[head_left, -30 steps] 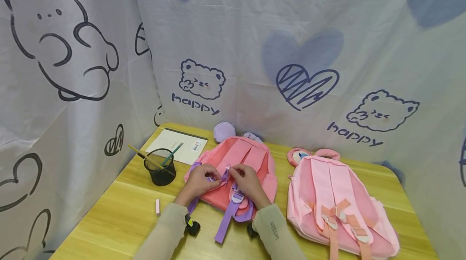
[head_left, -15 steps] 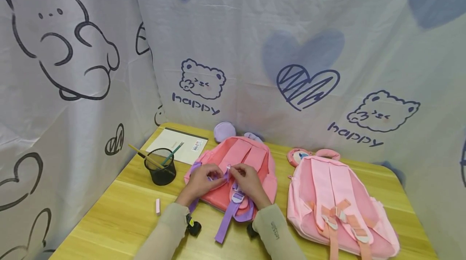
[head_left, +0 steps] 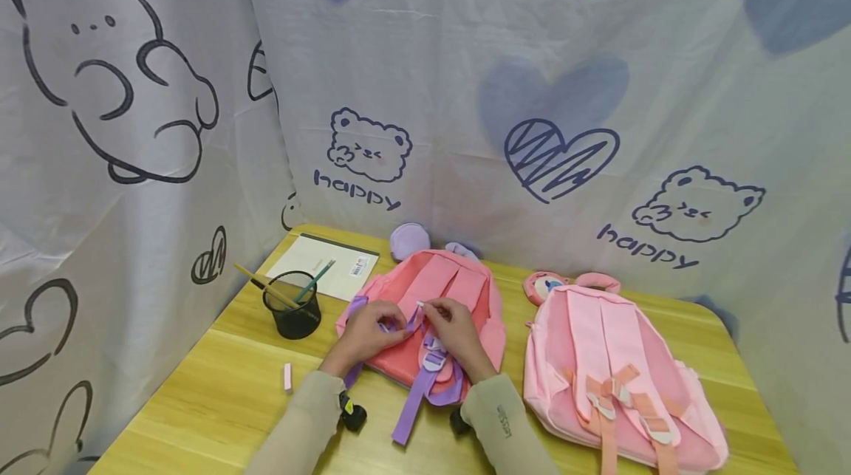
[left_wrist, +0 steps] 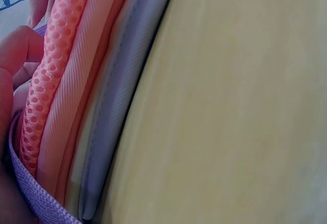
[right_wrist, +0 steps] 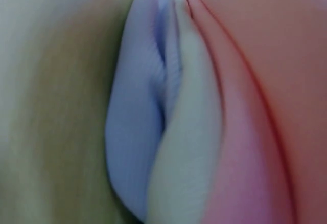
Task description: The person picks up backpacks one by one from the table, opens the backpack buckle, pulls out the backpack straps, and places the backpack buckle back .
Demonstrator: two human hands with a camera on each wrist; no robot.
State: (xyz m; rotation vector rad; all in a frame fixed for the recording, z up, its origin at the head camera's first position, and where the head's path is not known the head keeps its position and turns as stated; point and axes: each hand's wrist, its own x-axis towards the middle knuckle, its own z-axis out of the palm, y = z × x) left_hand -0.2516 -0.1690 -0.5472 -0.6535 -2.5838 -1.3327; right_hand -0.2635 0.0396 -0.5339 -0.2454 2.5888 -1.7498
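A coral-pink backpack (head_left: 435,279) lies with its shoulder straps facing up, and both hands meet over its lower middle. The left hand (head_left: 364,335) pinches a purple webbing strap (head_left: 414,320) between thumb and fingers. From the other side, the right hand (head_left: 455,329) pinches the same strap near a small white buckle (head_left: 419,304). Below the right hand, another white buckle (head_left: 434,361) sits on a second purple strap whose loose end (head_left: 407,419) hangs onto the table. The left wrist view shows the pack's mesh edge (left_wrist: 51,75); in the right wrist view its layered side (right_wrist: 194,132) fills the middle.
A lighter pink backpack (head_left: 614,357) with tied orange straps lies to the right. Left of the hands stand a black mesh cup (head_left: 295,320) with pencils, a notebook (head_left: 326,264) behind it and a small pink-white block (head_left: 288,377). Printed curtains surround the wooden table (head_left: 199,394).
The hands have drawn slightly apart since half a second ago, and more of the purple strap shows between them. The white buckle has shifted a little. Both backpacks stay in place.
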